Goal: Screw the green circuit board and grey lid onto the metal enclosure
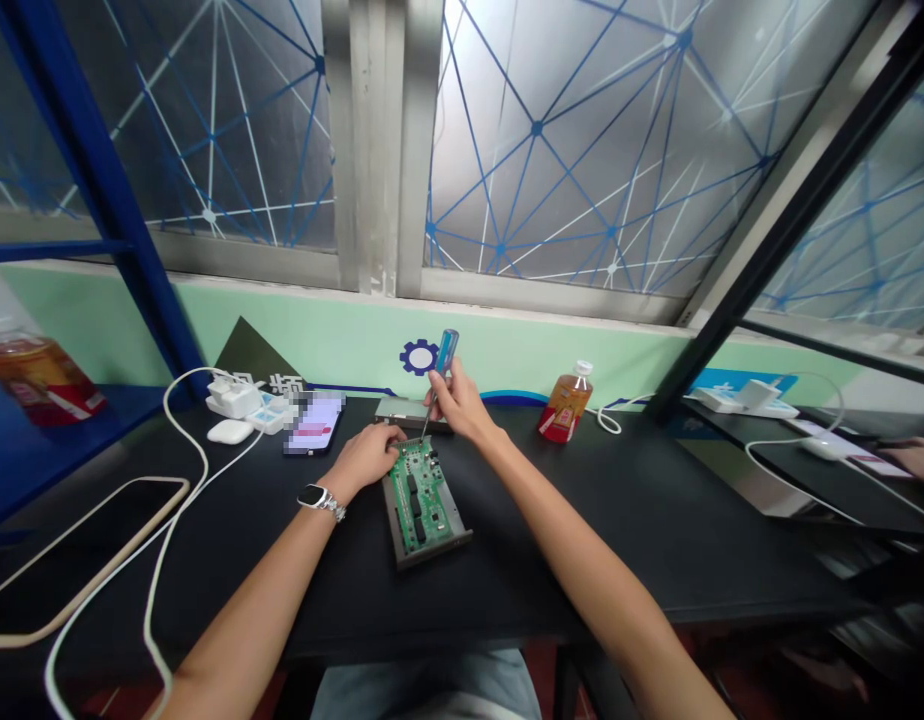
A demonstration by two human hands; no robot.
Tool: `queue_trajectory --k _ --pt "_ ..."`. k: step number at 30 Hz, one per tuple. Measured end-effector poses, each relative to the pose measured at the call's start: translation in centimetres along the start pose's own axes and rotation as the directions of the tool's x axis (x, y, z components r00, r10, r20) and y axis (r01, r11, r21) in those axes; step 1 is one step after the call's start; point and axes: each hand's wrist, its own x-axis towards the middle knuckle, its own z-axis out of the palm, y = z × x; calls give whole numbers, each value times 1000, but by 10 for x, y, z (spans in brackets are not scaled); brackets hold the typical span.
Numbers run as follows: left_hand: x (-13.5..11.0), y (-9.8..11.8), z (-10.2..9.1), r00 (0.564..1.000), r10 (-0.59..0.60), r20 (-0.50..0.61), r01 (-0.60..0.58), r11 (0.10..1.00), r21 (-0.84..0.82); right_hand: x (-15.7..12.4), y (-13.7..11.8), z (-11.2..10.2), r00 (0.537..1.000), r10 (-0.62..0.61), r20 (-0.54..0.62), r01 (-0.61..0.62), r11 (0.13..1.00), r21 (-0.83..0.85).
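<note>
A green circuit board (pixel 430 500) lies in an open grey metal housing (pixel 432 550) on the black table, in front of me. My left hand (pixel 368 453) grips the far left corner of the board, its fingers curled over the edge. Held upright and slightly tilted in my right hand (pixel 460 402) is a screwdriver (pixel 447 350) with a blue handle. Its thin shaft points down, and the tip meets the far edge of the board. Behind both hands lies a flat grey metal cover (pixel 402 410), partly hidden by my fingers.
Left of my hands are a lit phone (pixel 316 425), a white power strip (pixel 271 412) and white cables (pixel 199 455). A drink bottle (pixel 565 405) stands at the back right. Blue shelf posts (pixel 106 180) rise at left; a window and wall close off the back.
</note>
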Motion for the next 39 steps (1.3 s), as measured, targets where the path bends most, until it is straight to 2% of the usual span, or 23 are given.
queue_trajectory --k 9,13,17,22,31,34,39 --pt "-1 3 1 1000 13 -12 -13 1000 -13 0 -3 -2 1000 18 6 -18 1000 -23" --pt "1 4 4 993 72 -90 -78 995 -62 -1 -6 -1 999 36 20 -36 999 -41" --pt "4 11 6 978 107 -180 -144 968 -207 0 -6 -1 999 31 20 -30 999 -43" --pt "10 22 10 975 94 -201 -168 906 -390 0 -5 -1 1000 25 14 -24 999 -43" --pt "15 25 15 975 58 -214 -145 897 -418 2 -4 0 999 30 42 -29 999 -20" --pt "17 31 14 967 52 -248 -159 886 -436 4 -3 0 998 47 52 -47 999 -3" --pt "23 38 16 954 0 -301 -160 848 -506 7 -2 2 998 62 0 -62 997 -50"
